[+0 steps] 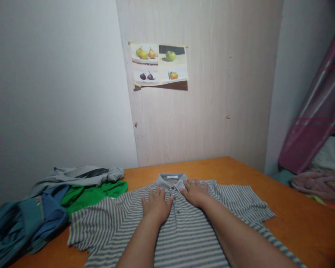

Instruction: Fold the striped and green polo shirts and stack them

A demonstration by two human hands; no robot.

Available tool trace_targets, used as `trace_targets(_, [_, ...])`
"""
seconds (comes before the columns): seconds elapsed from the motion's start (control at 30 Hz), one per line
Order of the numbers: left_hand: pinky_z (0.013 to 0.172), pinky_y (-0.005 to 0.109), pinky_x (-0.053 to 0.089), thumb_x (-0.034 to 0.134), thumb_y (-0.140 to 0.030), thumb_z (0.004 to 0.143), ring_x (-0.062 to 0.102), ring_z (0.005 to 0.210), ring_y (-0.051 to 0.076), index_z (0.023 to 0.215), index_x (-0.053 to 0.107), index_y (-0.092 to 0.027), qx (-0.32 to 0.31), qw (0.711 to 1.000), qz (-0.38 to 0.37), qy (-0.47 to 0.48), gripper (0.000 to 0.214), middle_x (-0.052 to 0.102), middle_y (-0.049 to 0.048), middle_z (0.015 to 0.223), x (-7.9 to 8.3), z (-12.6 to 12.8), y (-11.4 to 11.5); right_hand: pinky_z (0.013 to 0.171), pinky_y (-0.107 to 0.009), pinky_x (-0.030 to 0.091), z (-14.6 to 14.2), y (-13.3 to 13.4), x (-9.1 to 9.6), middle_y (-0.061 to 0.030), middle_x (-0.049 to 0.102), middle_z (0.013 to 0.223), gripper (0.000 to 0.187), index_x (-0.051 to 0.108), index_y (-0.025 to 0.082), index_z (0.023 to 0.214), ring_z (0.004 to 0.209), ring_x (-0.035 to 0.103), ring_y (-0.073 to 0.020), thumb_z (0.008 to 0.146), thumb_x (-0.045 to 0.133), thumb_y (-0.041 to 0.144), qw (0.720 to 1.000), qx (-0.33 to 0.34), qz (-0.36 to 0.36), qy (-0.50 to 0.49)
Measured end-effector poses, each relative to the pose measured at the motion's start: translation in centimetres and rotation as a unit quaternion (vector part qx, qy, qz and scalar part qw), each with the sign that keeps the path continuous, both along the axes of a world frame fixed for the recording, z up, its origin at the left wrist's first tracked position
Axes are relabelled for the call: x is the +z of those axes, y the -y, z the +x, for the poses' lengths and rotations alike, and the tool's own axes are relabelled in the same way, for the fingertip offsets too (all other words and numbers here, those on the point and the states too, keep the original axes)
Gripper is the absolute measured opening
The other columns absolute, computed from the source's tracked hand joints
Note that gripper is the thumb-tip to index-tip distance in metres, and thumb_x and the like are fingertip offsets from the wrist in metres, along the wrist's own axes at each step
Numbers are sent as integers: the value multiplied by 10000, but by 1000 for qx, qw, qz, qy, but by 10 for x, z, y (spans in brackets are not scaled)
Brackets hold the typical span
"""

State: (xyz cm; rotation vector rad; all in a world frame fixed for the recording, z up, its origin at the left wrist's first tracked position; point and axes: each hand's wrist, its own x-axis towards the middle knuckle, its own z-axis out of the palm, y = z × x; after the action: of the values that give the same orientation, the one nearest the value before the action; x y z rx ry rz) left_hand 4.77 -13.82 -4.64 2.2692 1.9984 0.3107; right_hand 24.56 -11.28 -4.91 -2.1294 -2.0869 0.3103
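A striped short-sleeved polo shirt (190,238) lies spread out front side up, its grey collar (163,183) pointing away from me. Both sleeves stretch out to the sides, the left one somewhat wrinkled. My left hand (157,204) rests flat on the chest, left of the button placket, fingers apart. On the other side, my right hand (195,191) lies flat with spread fingers, touching the right collar point and the shoulder cloth. Neither hand grips the fabric. The shirt's lower part runs out of the frame beneath my forearms.
The shirt lies on an orange-brown table (212,167). At the left is a heap of clothes: a grey garment (72,176), a green one (89,195) and blue ones (25,223). Pink cloth (318,184) and a wrapped purple roll (309,123) are at the right. A fruit poster (159,64) hangs behind.
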Motion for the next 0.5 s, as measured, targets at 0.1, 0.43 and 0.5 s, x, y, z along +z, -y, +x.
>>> trace_targets(0.1, [1150, 718, 154, 360, -617, 951, 277, 1499, 408, 1453, 516, -245, 10, 1000, 16, 20, 644, 383, 117, 1617, 0, -1, 0, 1134, -749, 0, -1, -1, -1, -31, 142, 1698, 776, 241, 269, 1617, 1543, 57, -406, 957, 195, 674, 1000, -1, 1, 4])
trace_targets(0.43, [899, 377, 510, 478, -427, 963, 642, 962, 230, 962, 626, -183, -20, 830, 378, 409, 286, 687, 90, 959, 68, 5, 17, 1146, -721, 12, -2, -5, -5, -58, 164, 1695, 765, 257, 266, 1614, 1542, 78, -401, 960, 208, 661, 1000, 8, 16, -7])
trace_targets(0.5, [800, 316, 524, 528, -440, 951, 643, 837, 183, 903, 608, -194, -27, 760, 399, 512, 264, 665, 34, 849, 100, 11, 31, 1145, -723, 15, -2, -6, -5, -62, 181, 1692, 762, 278, 264, 1608, 1539, 90, -403, 958, 215, 657, 1000, 12, 24, -12])
